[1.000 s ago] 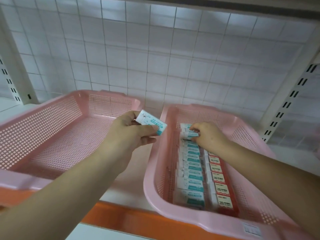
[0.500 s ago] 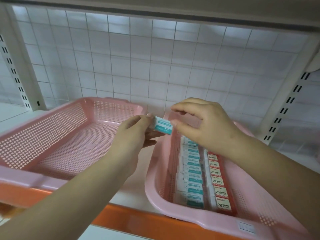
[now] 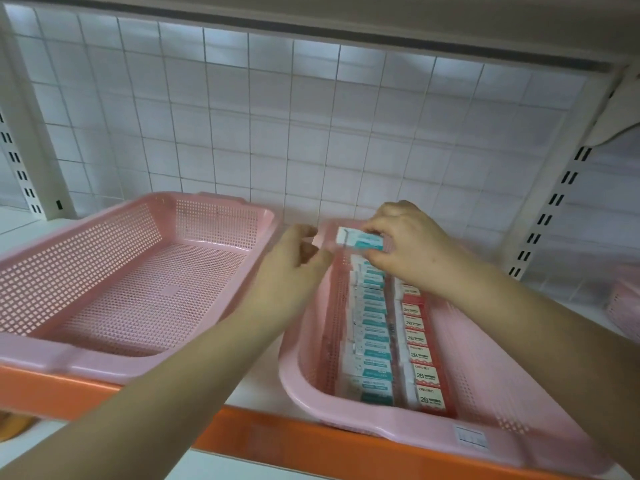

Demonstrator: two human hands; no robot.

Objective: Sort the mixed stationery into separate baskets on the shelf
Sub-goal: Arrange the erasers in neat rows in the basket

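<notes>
Two pink perforated baskets stand side by side on the shelf. The right basket holds a row of teal-and-white eraser packs and, beside it, a row of red 2B eraser packs. My right hand pinches one teal-and-white eraser pack over the far end of the teal row. Just left of that pack, above the gap between the baskets, my left hand hovers with loosely curled fingers and holds nothing. The left basket has nothing in it.
An orange strip edges the front of the shelf. Behind the baskets is a white wire-grid back panel, with slotted uprights at both sides. Another pink basket shows at the far right edge.
The teal-and-white pack passed from my left hand to my right hand. The right hand carried it toward the far end of the teal row, and the left hand drew back a little.
</notes>
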